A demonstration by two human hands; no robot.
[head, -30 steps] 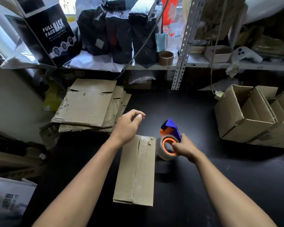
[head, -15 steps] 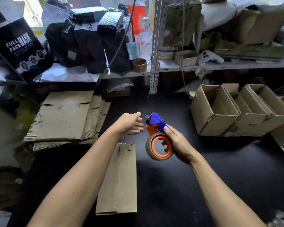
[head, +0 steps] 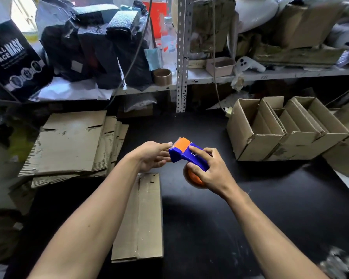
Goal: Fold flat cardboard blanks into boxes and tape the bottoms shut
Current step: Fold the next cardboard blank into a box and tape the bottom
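A blue and orange tape dispenser (head: 186, 156) is held in the air above the black table (head: 250, 208). My right hand (head: 209, 172) grips its blue body and the tape roll beneath. My left hand (head: 153, 156) reaches its front end, fingertips touching or pinching at the orange edge; which one I cannot tell. A folded cardboard box (head: 141, 218) lies bottom-up on the table below my left forearm, its centre seam facing up.
A stack of flat cardboard blanks (head: 71, 143) lies at the left. Several assembled open boxes (head: 286, 129) stand at the right. A metal shelf (head: 250, 74) behind carries black bags, a spare tape roll (head: 162, 77) and a black carton.
My right hand lifted the dispenser off the table and turned it top-up. My left hand left the box and came to the dispenser's front end. The view shifted left to right.
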